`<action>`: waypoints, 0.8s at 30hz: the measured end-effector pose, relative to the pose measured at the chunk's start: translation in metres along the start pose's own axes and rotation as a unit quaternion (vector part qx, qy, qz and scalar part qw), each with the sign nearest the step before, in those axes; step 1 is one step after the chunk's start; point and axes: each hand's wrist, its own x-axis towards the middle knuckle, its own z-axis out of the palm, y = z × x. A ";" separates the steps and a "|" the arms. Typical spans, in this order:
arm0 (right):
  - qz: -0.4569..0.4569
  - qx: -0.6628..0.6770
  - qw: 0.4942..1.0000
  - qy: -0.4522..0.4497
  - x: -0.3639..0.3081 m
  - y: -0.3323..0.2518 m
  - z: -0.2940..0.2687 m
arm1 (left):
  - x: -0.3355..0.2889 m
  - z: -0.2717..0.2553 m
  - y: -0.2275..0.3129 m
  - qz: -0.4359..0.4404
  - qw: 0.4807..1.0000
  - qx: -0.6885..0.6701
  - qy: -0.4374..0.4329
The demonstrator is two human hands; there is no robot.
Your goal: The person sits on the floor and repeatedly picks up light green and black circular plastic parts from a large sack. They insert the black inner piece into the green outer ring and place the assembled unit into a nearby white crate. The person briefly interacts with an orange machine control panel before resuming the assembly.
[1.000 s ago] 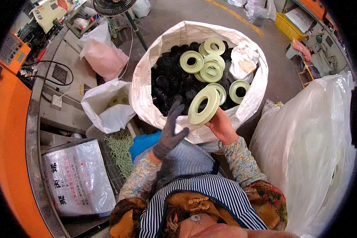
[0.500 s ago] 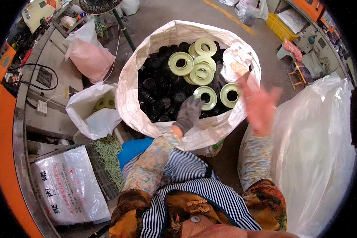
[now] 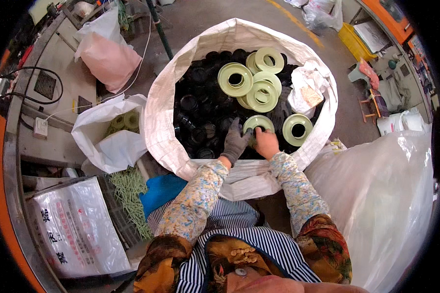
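Note:
A large white woven sack point(image 3: 157, 112) stands open in front of me, filled with black plastic caps point(image 3: 199, 132). On top of them lie several pale green flanged plastic rings point(image 3: 235, 80), some overlapping. My left hand point(image 3: 236, 142), in a dark grey glove, grips the left edge of the nearest green ring point(image 3: 257, 121). The bare fingers of my right hand point(image 3: 267, 143) are bent over that ring's near right edge, by its hole; their tips are partly hidden. Another green ring point(image 3: 297, 129) lies just right of my right hand. A crumpled white bag point(image 3: 303, 95) sits inside the sack's right side.
To the left, a smaller white bag point(image 3: 90, 128) holds more green rings, above a heap of thin green strips point(image 3: 128, 198). A big clear plastic bag point(image 3: 376, 195) bulges at my right. A pink-filled bag point(image 3: 107, 61) and a yellow crate point(image 3: 353, 41) stand farther off.
My right hand has swung from the sack's right rim to the near green ring, beside my left hand. My left hand stays at that ring's left edge. The view has shifted slightly.

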 end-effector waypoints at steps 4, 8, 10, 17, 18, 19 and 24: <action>-0.048 0.291 0.955 0.008 0.007 -0.050 0.006 | -0.003 -0.028 -0.058 -0.077 0.937 -0.335 -0.066; -0.084 0.388 0.915 -0.075 0.027 -0.075 -0.004 | -0.030 -0.021 -0.142 -0.120 0.870 -0.470 -0.087; -0.041 0.140 0.985 0.089 0.048 -0.057 -0.003 | -0.031 -0.021 -0.111 -0.143 0.913 -0.369 -0.100; -0.185 -0.209 0.959 0.047 0.092 -0.001 -0.001 | -0.044 -0.007 -0.003 -0.159 0.981 0.045 -0.098; -0.176 -0.203 0.962 0.044 0.092 0.004 -0.003 | -0.040 -0.011 -0.007 -0.179 0.979 -0.057 -0.081; -0.173 -0.197 0.964 0.035 0.086 0.003 -0.010 | -0.041 -0.017 -0.021 -0.202 0.964 -0.160 -0.058; -0.121 0.086 0.984 0.100 0.026 -0.015 -0.058 | -0.050 -0.082 0.011 -0.256 0.802 -0.538 0.048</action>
